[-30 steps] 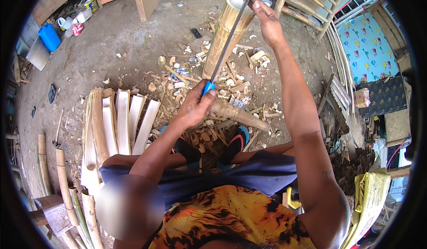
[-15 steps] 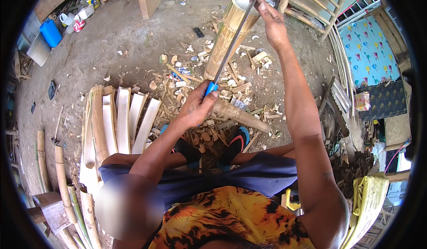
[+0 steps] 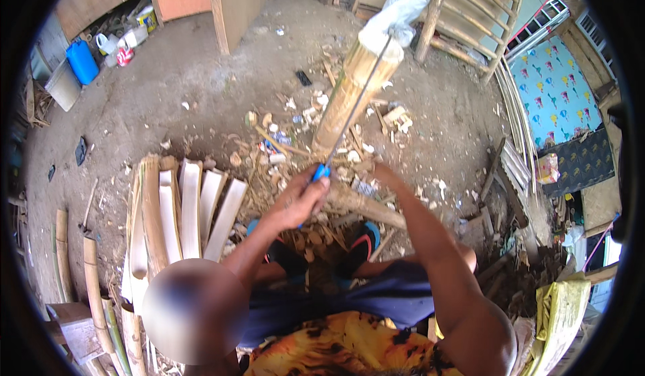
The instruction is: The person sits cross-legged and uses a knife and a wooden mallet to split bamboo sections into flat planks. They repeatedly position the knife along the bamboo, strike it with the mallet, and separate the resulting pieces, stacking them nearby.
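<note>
My left hand point(image 3: 302, 198) is closed round the blue handle point(image 3: 321, 172) of a long knife. Its narrow dark blade point(image 3: 359, 101) points away from me and up, crossing in front of a thick bamboo section point(image 3: 349, 84). Whether the edge touches the bamboo, I cannot tell. The bamboo leans away to the right, its pale cut end at the top. My right hand point(image 3: 383, 173) is low, to the right of the knife handle and off the blade. Its fingers are blurred and partly hidden. A round log point(image 3: 366, 205) lies on the ground just below both hands.
Split bamboo lengths point(image 3: 191, 208) stand at my left. Chips and offcuts point(image 3: 295, 134) litter the dirt around my feet. Beyond the bamboo are a whitish plastic bag point(image 3: 403, 3) and a slatted bamboo frame point(image 3: 470, 20). A blue jug point(image 3: 82, 62) sits far left.
My right hand has left the blade's tip end and come down toward me, beside the bamboo's lower end. My left hand still grips the knife. The whole view has shifted slightly.
</note>
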Demonstrator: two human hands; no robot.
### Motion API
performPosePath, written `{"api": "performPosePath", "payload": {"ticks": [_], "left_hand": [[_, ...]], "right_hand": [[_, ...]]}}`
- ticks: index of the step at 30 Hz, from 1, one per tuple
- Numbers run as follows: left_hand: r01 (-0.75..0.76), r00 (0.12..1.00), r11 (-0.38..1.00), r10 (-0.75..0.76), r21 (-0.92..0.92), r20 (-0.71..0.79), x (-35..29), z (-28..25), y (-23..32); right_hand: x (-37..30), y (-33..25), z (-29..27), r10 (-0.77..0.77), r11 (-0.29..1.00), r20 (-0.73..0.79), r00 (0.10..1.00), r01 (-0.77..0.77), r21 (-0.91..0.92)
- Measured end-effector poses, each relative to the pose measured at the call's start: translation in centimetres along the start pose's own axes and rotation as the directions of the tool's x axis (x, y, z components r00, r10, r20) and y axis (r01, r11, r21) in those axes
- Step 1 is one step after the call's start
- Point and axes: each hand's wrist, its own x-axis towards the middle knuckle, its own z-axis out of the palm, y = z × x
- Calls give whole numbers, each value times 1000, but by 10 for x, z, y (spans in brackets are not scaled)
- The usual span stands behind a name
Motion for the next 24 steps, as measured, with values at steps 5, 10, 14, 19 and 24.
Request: {"api": "performPosePath", "payload": {"ticks": [5,10,14,19,24], "left_hand": [[-29,1000,1000,29,-11,11,1,-6,7],[0,1000,1000,0,-14,29,-2,-5,8],[-38,999,997,37,66,5,-4,3,16],[17,999,999,-19,-49,-32,-5,20,30],[50,995,993,-59,-110,-80,-5,38,41]], "right_hand": [[-49,103,158,345,851,-78,935,-347,-394],[-80,61,131,258,791,-198,946,-324,-518],[-113,37,82,82,955,-3,997,-80,-285],[-160,36,11,292,941,-217,932,-320,-108],[-189,-31,-123,225,934,-574,787,-6,358]]}}
